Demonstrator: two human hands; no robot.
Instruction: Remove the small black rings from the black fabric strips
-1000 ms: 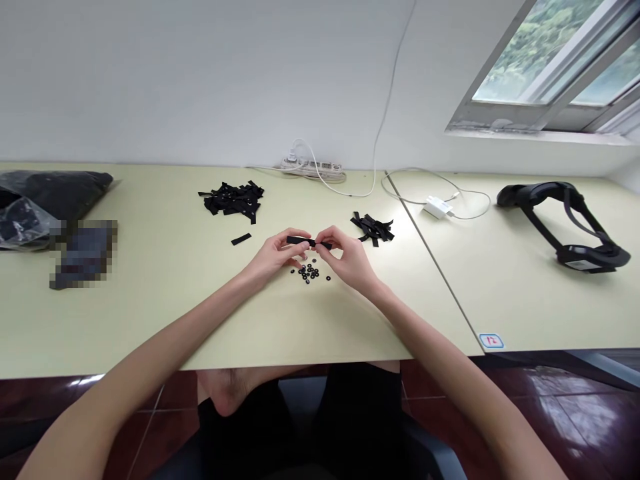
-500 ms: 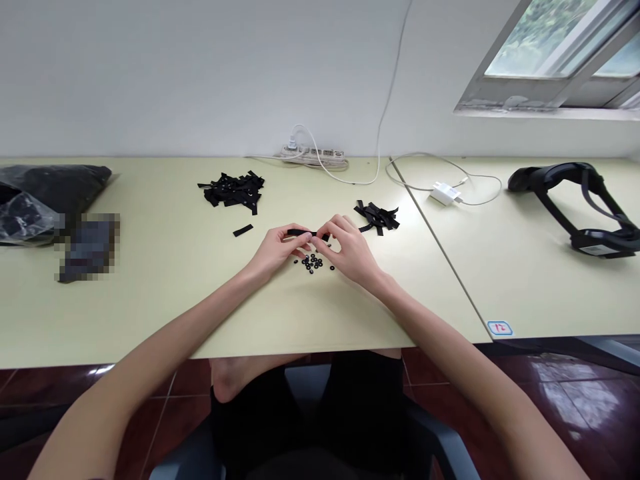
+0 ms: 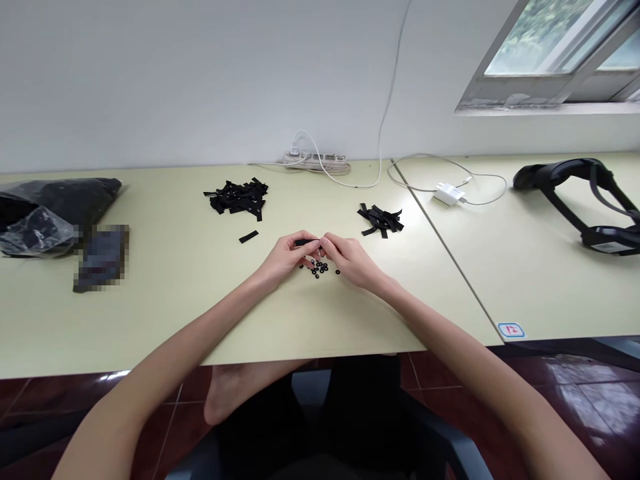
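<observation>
Both hands meet above the middle of the table. My left hand is closed on a black strip, whose left part shows between the fingers. My right hand pinches at the right end of the same strip, fingertips against those of the left; its grip hides that end. Just below the fingers lie several small black rings, some partly covered by the left fingers. To the left rests a single black strip, below a larger heap of black strips. A smaller pile of strips lies right of my right hand.
At the far left are a dark plastic bag and a blurred dark object. A power strip with white cables sits by the wall. A white charger and a black headset lie rightward, past the table seam.
My right hand has turned and closed in against the left fingertips, covering the strip's right end, which showed before. The whole view has shifted slightly.
</observation>
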